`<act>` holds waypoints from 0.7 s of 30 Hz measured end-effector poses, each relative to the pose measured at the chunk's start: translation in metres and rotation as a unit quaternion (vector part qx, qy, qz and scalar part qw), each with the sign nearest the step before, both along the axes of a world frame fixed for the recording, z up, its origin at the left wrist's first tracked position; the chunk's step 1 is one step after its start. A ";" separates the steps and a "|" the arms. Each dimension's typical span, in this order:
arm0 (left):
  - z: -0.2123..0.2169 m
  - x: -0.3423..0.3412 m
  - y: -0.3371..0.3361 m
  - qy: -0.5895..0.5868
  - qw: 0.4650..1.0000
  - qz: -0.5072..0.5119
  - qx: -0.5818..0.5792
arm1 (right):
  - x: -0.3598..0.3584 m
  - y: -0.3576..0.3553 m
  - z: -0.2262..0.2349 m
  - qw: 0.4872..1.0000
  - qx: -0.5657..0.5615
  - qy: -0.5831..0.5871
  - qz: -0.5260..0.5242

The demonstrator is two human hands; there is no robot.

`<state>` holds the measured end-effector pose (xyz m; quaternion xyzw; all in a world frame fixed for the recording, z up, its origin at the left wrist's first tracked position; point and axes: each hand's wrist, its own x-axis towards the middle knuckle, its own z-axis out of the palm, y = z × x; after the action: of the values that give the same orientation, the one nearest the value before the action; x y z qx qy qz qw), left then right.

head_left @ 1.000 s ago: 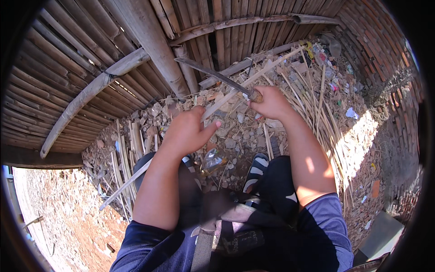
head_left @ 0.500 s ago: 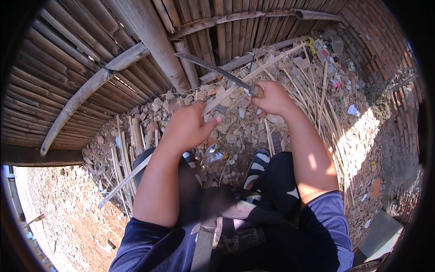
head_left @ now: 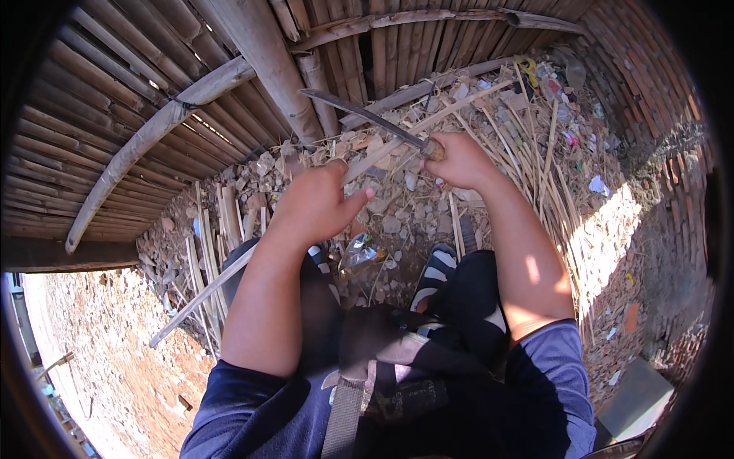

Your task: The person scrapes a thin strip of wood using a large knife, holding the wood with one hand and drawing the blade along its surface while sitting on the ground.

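My left hand (head_left: 312,203) is closed around a long, pale bamboo strip (head_left: 451,112), its thumb pointing to the right. The strip slants from the lower left, passes behind my left forearm, and reaches the far right. My right hand (head_left: 462,162) grips the wooden handle of a machete (head_left: 365,114). Its long dark blade points to the far left and crosses the strip just left of my right fist. Whether the blade's edge touches the strip I cannot tell.
Bamboo strips lie on the rubble at right (head_left: 552,145) and at left (head_left: 210,279). A clear plastic bag (head_left: 361,254) lies between my feet. A bamboo wall (head_left: 115,153) with a thick post (head_left: 267,65) stands ahead, a brick wall (head_left: 650,84) at right.
The bamboo strip has slid slightly toward the lower left, its far end drawing back. Both hands and the machete stay almost in place.
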<state>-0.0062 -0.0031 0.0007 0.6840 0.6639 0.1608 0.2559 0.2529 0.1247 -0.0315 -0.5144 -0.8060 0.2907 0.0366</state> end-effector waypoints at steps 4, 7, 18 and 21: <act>0.000 0.001 0.001 0.011 1.000 -0.005 0.001 | 0.005 0.003 -0.006 1.000 0.015 0.007 0.008; 0.000 0.001 0.002 0.010 1.000 -0.005 -0.002 | 0.003 0.003 -0.006 1.000 0.011 -0.003 0.007; 0.003 0.003 0.001 0.031 0.999 0.000 -0.035 | 0.002 0.001 -0.010 0.999 0.037 0.022 0.010; 0.003 0.005 0.002 0.036 0.999 -0.004 -0.039 | 0.003 0.002 -0.007 0.999 0.030 0.005 0.010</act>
<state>-0.0017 -0.0008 0.0035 0.6819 0.6753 0.1093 0.2590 0.2554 0.1263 -0.0382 -0.5036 -0.8191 0.2695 0.0533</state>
